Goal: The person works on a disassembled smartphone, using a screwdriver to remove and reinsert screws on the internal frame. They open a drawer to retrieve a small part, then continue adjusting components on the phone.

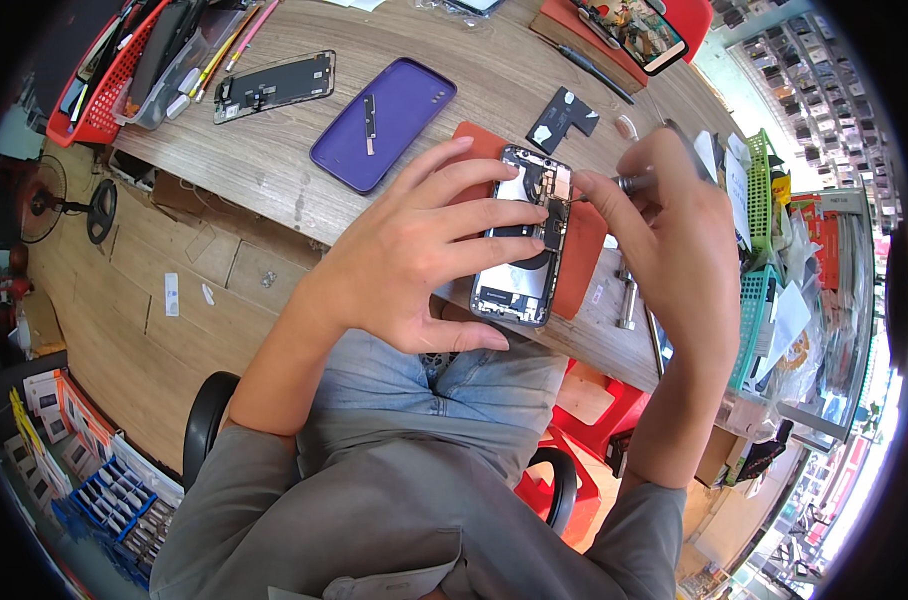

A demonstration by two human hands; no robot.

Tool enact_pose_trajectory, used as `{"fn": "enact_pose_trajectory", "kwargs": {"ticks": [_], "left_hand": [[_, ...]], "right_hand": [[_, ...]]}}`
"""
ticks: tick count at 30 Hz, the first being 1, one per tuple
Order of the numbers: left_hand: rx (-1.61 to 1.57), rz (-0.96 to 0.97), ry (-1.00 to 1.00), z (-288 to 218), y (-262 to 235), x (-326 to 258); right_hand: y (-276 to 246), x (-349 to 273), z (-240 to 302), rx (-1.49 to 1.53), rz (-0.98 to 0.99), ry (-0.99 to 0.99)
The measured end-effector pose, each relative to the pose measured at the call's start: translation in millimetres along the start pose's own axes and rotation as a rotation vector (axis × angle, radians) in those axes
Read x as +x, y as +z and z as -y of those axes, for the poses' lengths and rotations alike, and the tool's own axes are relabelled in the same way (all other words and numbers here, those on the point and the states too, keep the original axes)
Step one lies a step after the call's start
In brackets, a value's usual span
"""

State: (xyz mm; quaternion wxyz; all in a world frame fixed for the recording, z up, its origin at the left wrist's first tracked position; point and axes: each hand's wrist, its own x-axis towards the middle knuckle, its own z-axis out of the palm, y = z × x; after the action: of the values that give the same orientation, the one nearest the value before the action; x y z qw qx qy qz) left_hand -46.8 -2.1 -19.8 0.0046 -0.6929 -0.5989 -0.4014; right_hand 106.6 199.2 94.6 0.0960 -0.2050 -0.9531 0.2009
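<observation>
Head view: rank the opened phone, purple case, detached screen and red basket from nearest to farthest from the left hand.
1. Opened phone: under the left hand, fingers resting on it.
2. Purple case: on the table just beyond the hand, up and left.
3. Detached screen: farther left, past the case.
4. Red basket: at the table's far left end.

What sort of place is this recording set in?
Most likely a phone repair shop: an opened phone under the left hand, a screwdriver in the right hand, a detached screen, and wall racks of small packaged goods.
</observation>
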Motion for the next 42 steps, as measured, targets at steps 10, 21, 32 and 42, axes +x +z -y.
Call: {"fn": "enact_pose_trajectory", "kwargs": {"ticks": [10,21,32,42], "left_hand": [[-0.003,0.004,0.012,0,-1,1],[-0.018,-0.006,0.009,1,1,0],[-0.016,-0.015,0.015,1,1,0],[-0.019,-0.03,0.021,2,0,0]], "right_hand": [[5,-3,0,-0.007,-0.077,-0.149],[5,-2,0,0.033,-0.053,-0.065],[3,-7,5,0.023,-0.051,0.089],[8,-13,-2,0.094,-0.148,-0.022]]}}
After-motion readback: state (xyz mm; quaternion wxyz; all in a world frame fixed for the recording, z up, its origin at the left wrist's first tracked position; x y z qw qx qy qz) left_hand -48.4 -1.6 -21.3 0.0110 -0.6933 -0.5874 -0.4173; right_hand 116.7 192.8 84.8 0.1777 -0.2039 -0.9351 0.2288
